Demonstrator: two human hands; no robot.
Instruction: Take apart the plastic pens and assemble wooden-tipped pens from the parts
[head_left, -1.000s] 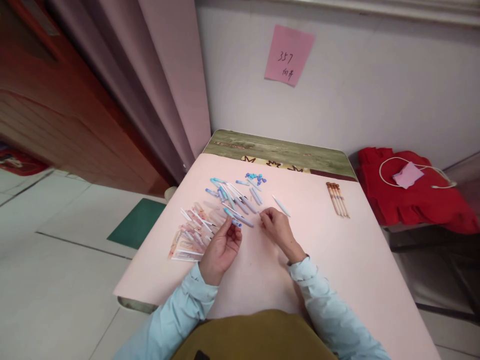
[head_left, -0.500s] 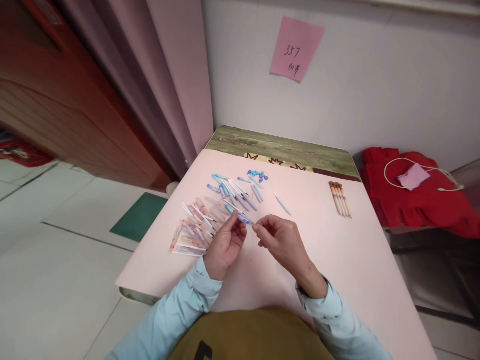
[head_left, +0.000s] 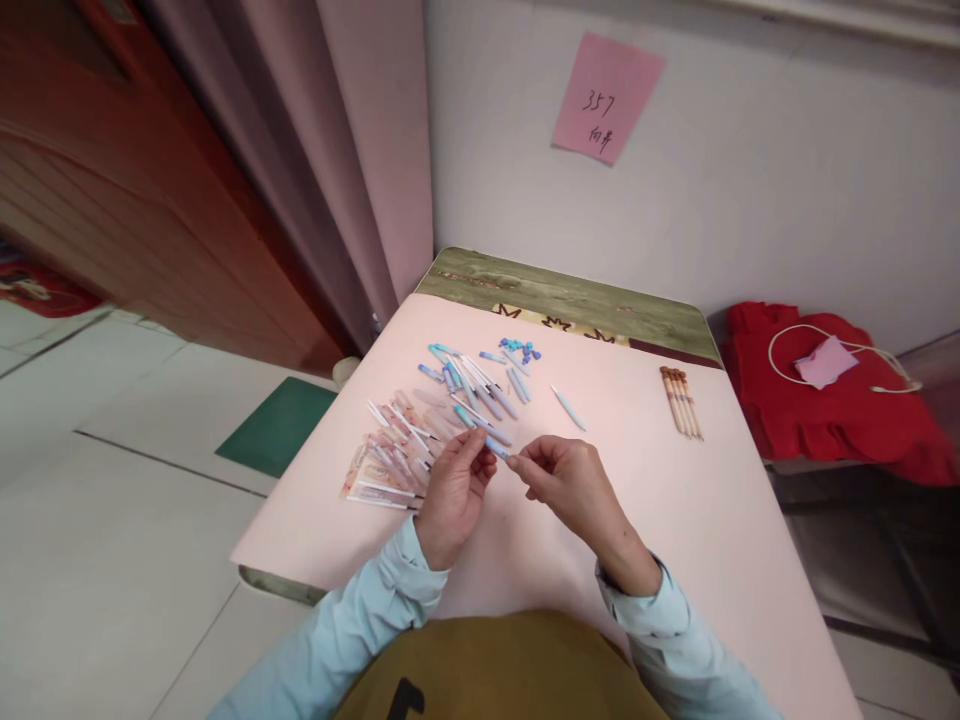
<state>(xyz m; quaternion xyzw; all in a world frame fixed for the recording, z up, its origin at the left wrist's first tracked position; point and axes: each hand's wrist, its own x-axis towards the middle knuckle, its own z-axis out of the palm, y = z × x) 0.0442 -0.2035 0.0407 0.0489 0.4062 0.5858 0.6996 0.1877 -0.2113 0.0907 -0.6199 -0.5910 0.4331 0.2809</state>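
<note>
Over the table's middle, my left hand (head_left: 454,480) pinches a short blue pen barrel (head_left: 496,448) between thumb and fingers. My right hand (head_left: 564,482) is closed at the barrel's right end, its thumb and forefinger pressed together there; whether they grip the barrel or a small part at its end is hidden. Just beyond my fingers lie blue and grey pen parts (head_left: 487,390) with white refills. Small blue caps (head_left: 525,350) form a cluster behind them. Beside my left hand spreads a pile of clear pinkish pen barrels and refills (head_left: 390,450).
One pale blue pen (head_left: 568,408) lies alone right of the parts. Several brown-topped pens (head_left: 680,402) lie side by side at the table's (head_left: 675,580) right. Red cloth (head_left: 780,400) with a white cable (head_left: 885,355) covers a seat beyond the right edge.
My right fingertips have come closer to the blue barrel and now meet its end. The whole view has shifted slightly; the loose parts lie as before.
</note>
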